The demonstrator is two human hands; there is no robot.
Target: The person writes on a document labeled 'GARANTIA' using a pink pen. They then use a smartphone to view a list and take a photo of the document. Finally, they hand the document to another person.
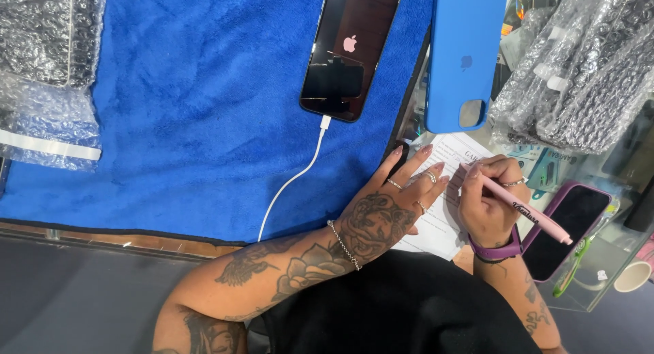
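My left hand (381, 214) lies flat, fingers spread, pinning the paper form (436, 218). Right hand (487, 201) grips a pink pen (524, 211), tip on the form. Risk: my forearm's v. near the white cable (300, 173), a nudge could tug the phone (351, 47).

Bright, even light falls from overhead, and shadows stay short and soft. The dark phone screen (351, 51) at twelve o'clock mirrors a dim reflection. Glare glints off the bubble wrap (579, 68) at two o'clock. Focus is sharp across the blue towel (197, 122); the edges bend slightly.
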